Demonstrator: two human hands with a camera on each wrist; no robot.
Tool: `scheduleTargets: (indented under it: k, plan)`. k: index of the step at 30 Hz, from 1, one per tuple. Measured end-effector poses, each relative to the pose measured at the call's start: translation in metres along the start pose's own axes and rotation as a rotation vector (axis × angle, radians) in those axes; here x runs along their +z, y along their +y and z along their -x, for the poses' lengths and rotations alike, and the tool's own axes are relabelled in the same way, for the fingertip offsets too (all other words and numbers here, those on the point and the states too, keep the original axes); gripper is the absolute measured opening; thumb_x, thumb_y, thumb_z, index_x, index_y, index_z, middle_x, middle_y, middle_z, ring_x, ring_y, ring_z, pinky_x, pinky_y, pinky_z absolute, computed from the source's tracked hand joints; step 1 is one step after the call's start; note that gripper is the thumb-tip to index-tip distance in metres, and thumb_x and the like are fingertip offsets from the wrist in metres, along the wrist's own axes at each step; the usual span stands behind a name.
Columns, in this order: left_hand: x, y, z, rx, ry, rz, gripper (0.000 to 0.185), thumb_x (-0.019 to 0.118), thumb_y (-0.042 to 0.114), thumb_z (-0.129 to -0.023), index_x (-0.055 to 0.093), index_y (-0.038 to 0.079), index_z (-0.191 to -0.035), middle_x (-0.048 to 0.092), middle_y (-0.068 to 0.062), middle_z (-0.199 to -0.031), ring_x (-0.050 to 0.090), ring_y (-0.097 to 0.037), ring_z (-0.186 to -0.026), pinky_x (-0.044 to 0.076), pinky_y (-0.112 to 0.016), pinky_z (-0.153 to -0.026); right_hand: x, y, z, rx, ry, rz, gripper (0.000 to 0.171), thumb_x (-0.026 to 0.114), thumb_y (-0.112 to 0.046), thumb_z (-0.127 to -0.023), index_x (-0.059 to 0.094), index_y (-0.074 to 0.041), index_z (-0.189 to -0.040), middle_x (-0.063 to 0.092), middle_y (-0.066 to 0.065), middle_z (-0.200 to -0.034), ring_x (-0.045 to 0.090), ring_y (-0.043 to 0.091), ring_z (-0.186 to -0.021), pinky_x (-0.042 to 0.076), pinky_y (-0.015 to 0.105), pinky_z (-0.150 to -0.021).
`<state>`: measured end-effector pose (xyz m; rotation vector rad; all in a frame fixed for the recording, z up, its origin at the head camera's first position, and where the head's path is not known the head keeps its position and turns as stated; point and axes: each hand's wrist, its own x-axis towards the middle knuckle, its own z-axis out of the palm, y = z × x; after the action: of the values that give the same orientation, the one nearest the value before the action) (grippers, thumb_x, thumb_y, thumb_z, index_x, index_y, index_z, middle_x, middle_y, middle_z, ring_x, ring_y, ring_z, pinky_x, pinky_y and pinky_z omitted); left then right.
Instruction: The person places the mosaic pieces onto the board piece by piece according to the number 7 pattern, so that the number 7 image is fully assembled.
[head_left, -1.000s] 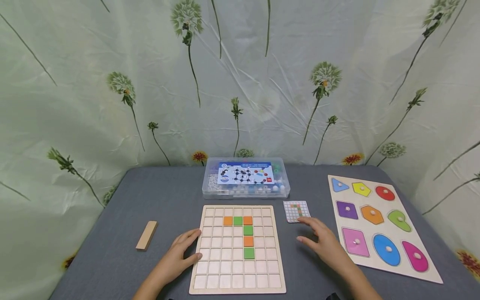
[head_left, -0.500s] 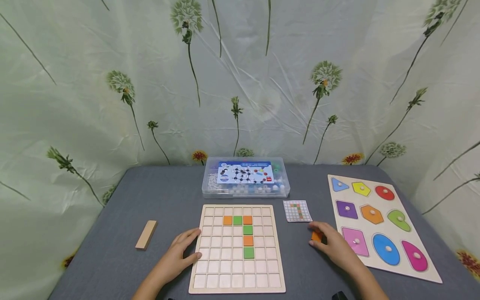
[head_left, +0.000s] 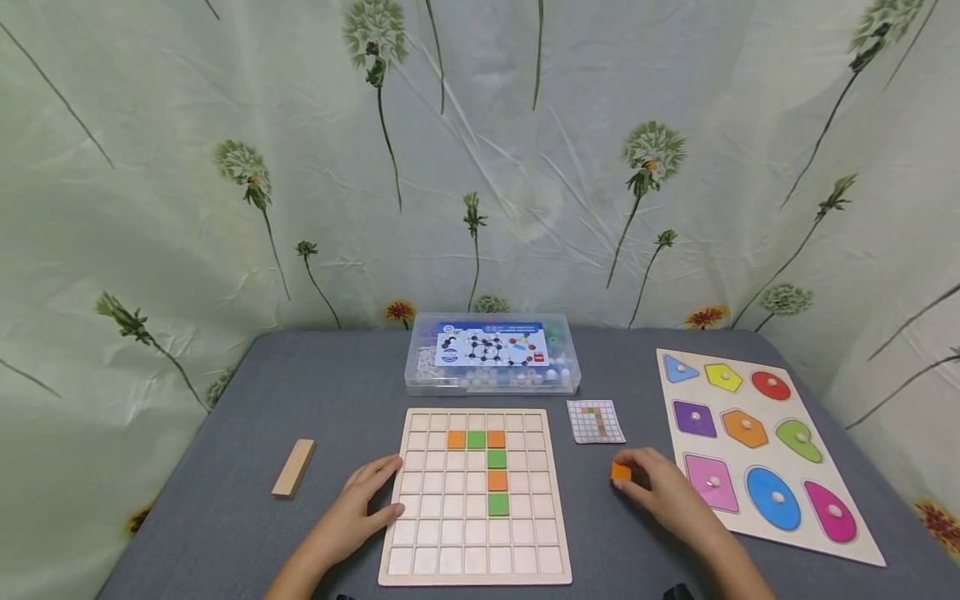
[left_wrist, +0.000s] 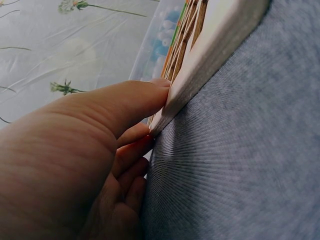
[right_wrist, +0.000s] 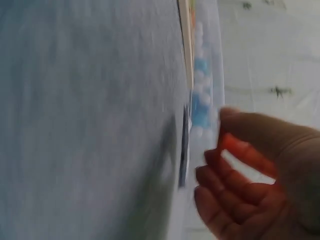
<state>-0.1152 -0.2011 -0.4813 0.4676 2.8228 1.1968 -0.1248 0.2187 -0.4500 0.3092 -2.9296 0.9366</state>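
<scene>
A wooden grid board [head_left: 474, 577] lies on the grey table. Orange and green square tiles sit in its cells, several of them, in a row near the top and down a column. My left hand [head_left: 358, 510] rests at the board's left edge, its thumb and forefinger touching the rim; in the left wrist view the thumb [left_wrist: 135, 100] lies on the edge. To the right of the board, my right hand [head_left: 663, 492] pinches an orange tile [head_left: 621, 472] between thumb and fingers. A small pattern card [head_left: 596, 422] with a matching coloured figure lies just beyond that hand.
Behind the board stands a clear plastic box [head_left: 492, 357] of small parts with a molecule label. A shape puzzle board [head_left: 787, 525] with knobbed pieces lies at the right. On the left is a small wooden block [head_left: 293, 469]. A flowered cloth [head_left: 555, 208] hangs behind the table.
My right hand has drawn back from the card, and an orange tile now shows in its fingers, turned and moved slightly left. The left hand has stayed at the board's edge.
</scene>
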Motion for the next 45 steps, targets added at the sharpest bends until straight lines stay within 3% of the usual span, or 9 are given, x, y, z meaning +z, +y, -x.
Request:
scheduleTargets:
  k: [6, 11, 16, 19, 28, 36, 39, 45]
  plan:
    - [-0.001, 0.0, 0.0, 0.001, 0.002, -0.004, 0.064, 0.067, 0.032, -0.08, 0.044, 0.005, -0.133, 0.042, -0.01, -0.132, 0.031, -0.033, -0.123, 0.028, -0.055, -0.093, 0.016, -0.031, 0.002, -0.205, 0.065, -0.076, 0.026, 0.074, -0.01, -0.073, 0.063, -0.01, -0.097, 0.053, -0.011, -0.091, 0.052, 0.007, -0.082, 0.048, 0.034, -0.072]
    - [-0.001, 0.0, 0.001, -0.008, 0.0, 0.001, 0.063, 0.067, 0.031, -0.08, 0.044, 0.005, -0.133, 0.042, -0.01, -0.133, 0.031, -0.033, -0.123, 0.027, -0.055, -0.093, 0.035, -0.055, 0.006, -0.352, 0.01, -0.176, 0.024, 0.071, -0.012, -0.077, 0.062, -0.01, -0.099, 0.053, -0.012, -0.096, 0.049, 0.004, -0.079, 0.046, 0.027, -0.067]
    - [-0.001, 0.001, 0.002, -0.022, -0.008, -0.001, 0.063, 0.067, 0.032, -0.08, 0.044, 0.006, -0.134, 0.041, -0.01, -0.133, 0.03, -0.034, -0.124, 0.027, -0.056, -0.093, 0.053, -0.071, 0.009, -0.374, -0.115, -0.272, 0.021, 0.067, -0.018, -0.082, 0.061, -0.01, -0.1, 0.053, -0.009, -0.095, 0.049, 0.005, -0.074, 0.045, 0.023, -0.063]
    - [-0.001, 0.001, 0.002, -0.023, -0.008, -0.003, 0.063, 0.067, 0.032, -0.08, 0.044, 0.007, -0.134, 0.041, -0.01, -0.133, 0.03, -0.034, -0.124, 0.027, -0.056, -0.093, 0.062, -0.078, 0.01, -0.379, -0.141, -0.311, 0.021, 0.067, -0.022, -0.082, 0.061, -0.011, -0.099, 0.054, -0.008, -0.093, 0.05, 0.005, -0.074, 0.045, 0.022, -0.063]
    - [-0.001, 0.001, 0.002, -0.013, -0.005, -0.005, 0.063, 0.067, 0.032, -0.08, 0.044, 0.006, -0.133, 0.041, -0.01, -0.133, 0.031, -0.034, -0.123, 0.027, -0.056, -0.092, 0.085, -0.084, 0.01, -0.537, -0.081, -0.2, 0.021, 0.071, -0.022, -0.077, 0.061, -0.013, -0.094, 0.052, -0.009, -0.094, 0.049, 0.003, -0.083, 0.043, 0.021, -0.072]
    - [-0.001, 0.001, 0.001, -0.021, -0.011, -0.003, 0.064, 0.067, 0.033, -0.08, 0.043, 0.007, -0.134, 0.041, -0.01, -0.134, 0.03, -0.034, -0.124, 0.026, -0.056, -0.093, 0.094, -0.082, 0.011, -0.576, -0.005, -0.192, 0.024, 0.073, -0.018, -0.073, 0.061, -0.014, -0.093, 0.05, -0.01, -0.093, 0.05, 0.004, -0.085, 0.042, 0.021, -0.076]
    - [-0.001, 0.002, 0.001, -0.025, -0.012, -0.001, 0.064, 0.067, 0.032, -0.08, 0.043, 0.007, -0.134, 0.04, -0.01, -0.134, 0.029, -0.034, -0.124, 0.026, -0.056, -0.094, 0.092, -0.082, 0.011, -0.558, -0.042, -0.21, 0.02, 0.071, -0.015, -0.076, 0.062, -0.015, -0.094, 0.05, -0.011, -0.095, 0.05, 0.004, -0.087, 0.042, 0.022, -0.076]
    - [-0.001, 0.002, 0.0, -0.026, -0.012, -0.009, 0.064, 0.067, 0.031, -0.08, 0.043, 0.006, -0.134, 0.041, -0.01, -0.134, 0.029, -0.034, -0.124, 0.026, -0.055, -0.094, 0.085, -0.085, 0.01, -0.522, -0.135, -0.209, 0.021, 0.066, -0.024, -0.082, 0.063, -0.014, -0.1, 0.05, -0.009, -0.098, 0.049, 0.006, -0.09, 0.042, 0.023, -0.076]
